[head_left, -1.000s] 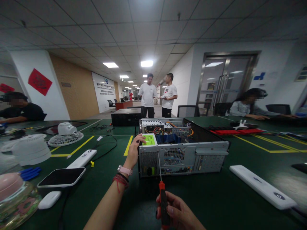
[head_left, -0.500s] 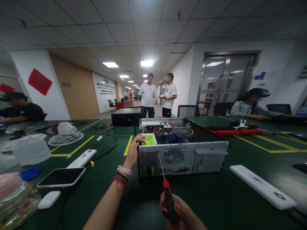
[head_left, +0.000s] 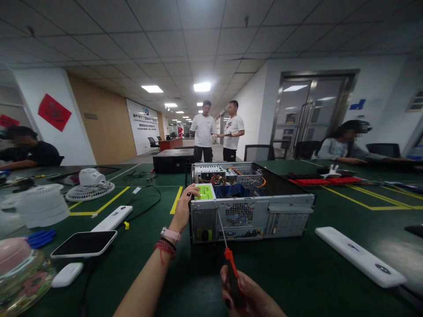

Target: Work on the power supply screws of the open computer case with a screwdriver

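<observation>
A desktop computer case (head_left: 292,203) lies on its side on the green table, uncovered on top, its metal rear panel facing me. My left hand (head_left: 185,204) grips its rear left corner, fingers bent over the green-labelled power supply (head_left: 205,192); the thumb is hidden. In my right hand (head_left: 243,288) is a screwdriver (head_left: 232,266) with a black and orange handle, fingers wrapped round it. Its thin shaft slants up to the rear panel, the tip at the right edge of the power supply's grille. Whether a screw sits under the tip is too small to tell.
Left of me are a phone (head_left: 84,243), a white power bank (head_left: 112,218), a small white case (head_left: 68,275), a floral jar (head_left: 24,281) and fan parts (head_left: 90,185). Another white bar (head_left: 360,255) lies right. A black computer case (head_left: 173,161) stands behind. Several people are nearby.
Both hands, the screwdriver and the computer case stay nearly where they were. My right hand and the screwdriver handle have turned slightly. One standing person in the background has moved a hand.
</observation>
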### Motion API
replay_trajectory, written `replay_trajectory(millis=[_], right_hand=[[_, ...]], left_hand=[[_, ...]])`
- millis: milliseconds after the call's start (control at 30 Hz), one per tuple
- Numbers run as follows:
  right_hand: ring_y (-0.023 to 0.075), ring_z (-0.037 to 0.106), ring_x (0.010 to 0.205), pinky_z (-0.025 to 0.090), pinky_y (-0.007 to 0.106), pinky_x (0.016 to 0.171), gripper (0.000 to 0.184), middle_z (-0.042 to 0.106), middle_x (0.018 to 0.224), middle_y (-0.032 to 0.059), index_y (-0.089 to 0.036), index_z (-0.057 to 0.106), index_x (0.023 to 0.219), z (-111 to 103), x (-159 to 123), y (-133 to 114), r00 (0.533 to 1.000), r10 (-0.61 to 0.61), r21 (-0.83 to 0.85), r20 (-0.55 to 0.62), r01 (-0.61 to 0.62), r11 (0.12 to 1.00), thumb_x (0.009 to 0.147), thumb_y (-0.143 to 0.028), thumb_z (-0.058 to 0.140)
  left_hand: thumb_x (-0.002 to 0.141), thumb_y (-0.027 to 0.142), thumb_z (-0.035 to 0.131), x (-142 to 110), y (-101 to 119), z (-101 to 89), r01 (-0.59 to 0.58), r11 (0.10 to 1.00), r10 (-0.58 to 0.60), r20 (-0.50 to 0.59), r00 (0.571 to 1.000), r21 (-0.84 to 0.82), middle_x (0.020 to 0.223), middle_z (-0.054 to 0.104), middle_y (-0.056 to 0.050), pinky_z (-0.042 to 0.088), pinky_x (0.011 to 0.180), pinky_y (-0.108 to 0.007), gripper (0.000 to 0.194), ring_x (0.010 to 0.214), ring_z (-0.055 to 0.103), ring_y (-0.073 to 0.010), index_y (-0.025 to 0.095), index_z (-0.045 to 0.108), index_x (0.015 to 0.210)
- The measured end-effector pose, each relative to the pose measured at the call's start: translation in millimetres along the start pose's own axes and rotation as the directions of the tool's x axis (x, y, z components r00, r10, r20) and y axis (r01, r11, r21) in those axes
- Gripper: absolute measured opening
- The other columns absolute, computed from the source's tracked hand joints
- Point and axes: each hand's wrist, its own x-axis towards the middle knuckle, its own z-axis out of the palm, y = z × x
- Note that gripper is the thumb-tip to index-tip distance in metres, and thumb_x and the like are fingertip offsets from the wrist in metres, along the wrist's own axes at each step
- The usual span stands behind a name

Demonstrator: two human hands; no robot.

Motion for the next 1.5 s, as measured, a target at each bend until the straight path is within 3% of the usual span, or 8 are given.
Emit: replay_trajectory(millis=[167, 400, 800, 1000, 1133, 1267, 1400, 1500], right_hand=[[0.0018, 0.05, 0.045, 0.027, 0.013, 0.04, 0.046, 0.07, 0.084, 0.0063, -0.015, 0.063, 0.109, -0.2, -5.3, -2.2, 0.999, 0.025, 0.035, -0.04, -0.023, 0.999, 0.075, -0.044, 0.07], [0.0099, 0.066, 0.056, 0.042, 0.015, 0.049, 0.039, 0.074, 0.087, 0.01, -0.012, 0.066, 0.11, 13.2, -5.0, -11.1, 0.996, 0.074, 0.046, -0.05, -0.072, 0.996, 0.077, -0.033, 0.068], [0.0079, 0.067, 0.056, 0.046, 0.013, 0.047, 0.034, 0.075, 0.081, 0.0065, -0.015, 0.068, 0.102, -0.6, -6.9, -2.6, 0.994, 0.02, 0.047, -0.105, -0.015, 0.999, 0.076, -0.035, 0.074], [-0.0009, 0.05, 0.037, 0.029, 0.01, 0.034, 0.03, 0.071, 0.078, -0.0005, -0.016, 0.07, 0.093, -2.5, -4.9, 0.6, 0.995, 0.004, 0.047, -0.103, 0.001, 0.999, 0.071, -0.037, 0.077], [-0.0008, 0.049, 0.036, 0.025, 0.011, 0.033, 0.026, 0.07, 0.077, -0.0003, -0.015, 0.069, 0.086, -2.6, -3.5, 0.3, 0.998, -0.005, 0.053, -0.059, 0.008, 0.999, 0.073, -0.036, 0.076], [0.0016, 0.054, 0.04, 0.029, 0.011, 0.036, 0.024, 0.073, 0.081, 0.0066, -0.015, 0.067, 0.09, -4.6, -3.0, 1.3, 1.0, -0.015, 0.047, -0.006, 0.015, 0.999, 0.078, -0.036, 0.071], [0.0061, 0.062, 0.047, 0.036, 0.011, 0.041, 0.027, 0.074, 0.076, 0.0081, -0.015, 0.066, 0.096, -8.3, -4.1, 4.1, 1.0, -0.011, 0.066, -0.02, 0.012, 0.998, 0.078, -0.034, 0.072], [0.0076, 0.064, 0.05, 0.039, 0.013, 0.043, 0.033, 0.075, 0.084, 0.0106, -0.015, 0.065, 0.104, -8.0, -5.8, 3.5, 1.0, -0.013, 0.044, -0.026, 0.015, 0.999, 0.081, -0.037, 0.068]], left_hand=[[0.093, 0.037, 0.027, 0.8, -1.4, -0.4, -0.004, 1.0, 0.004, -0.002, 1.0, 0.005, 0.108, 0.064, -0.01, 0.032, 0.111, -0.041, 0.041, 0.125, 0.049, -0.0229, 0.018, 0.06, 0.077], [0.094, 0.037, 0.025, 1.1, 0.1, -0.8, 0.006, 0.999, -0.006, 0.007, 1.0, 0.034, 0.11, 0.065, -0.009, 0.032, 0.111, -0.039, 0.042, 0.126, 0.048, -0.0214, 0.018, 0.06, 0.078], [0.093, 0.032, 0.027, 1.0, -1.7, -0.8, 0.009, 1.0, -0.009, 0.004, 1.0, 0.005, 0.109, 0.065, -0.009, 0.033, 0.111, -0.04, 0.039, 0.128, 0.047, -0.0228, 0.018, 0.06, 0.078], [0.093, 0.03, 0.027, 0.9, -2.9, -0.6, 0.015, 1.0, -0.015, 0.007, 1.0, -0.007, 0.11, 0.064, -0.009, 0.032, 0.111, -0.04, 0.038, 0.128, 0.046, -0.0223, 0.018, 0.061, 0.079], [0.094, 0.033, 0.026, 0.9, -4.1, -0.8, 0.017, 1.0, -0.017, 0.006, 1.0, 0.009, 0.11, 0.064, -0.009, 0.032, 0.111, -0.039, 0.04, 0.127, 0.047, -0.0218, 0.018, 0.06, 0.079], [0.094, 0.034, 0.025, 0.9, -5.7, -1.0, 0.009, 1.0, -0.009, 0.011, 1.0, 0.017, 0.11, 0.064, -0.009, 0.033, 0.11, -0.039, 0.041, 0.127, 0.047, -0.0215, 0.018, 0.06, 0.079], [0.094, 0.034, 0.026, 0.9, -4.7, -0.7, 0.004, 1.0, -0.004, 0.007, 1.0, 0.004, 0.109, 0.064, -0.009, 0.033, 0.111, -0.04, 0.041, 0.127, 0.047, -0.0221, 0.017, 0.061, 0.079], [0.094, 0.034, 0.026, 1.0, -4.1, -0.5, 0.011, 1.0, -0.011, 0.005, 1.0, -0.001, 0.109, 0.065, -0.009, 0.033, 0.111, -0.04, 0.041, 0.127, 0.048, -0.0225, 0.018, 0.06, 0.078]])
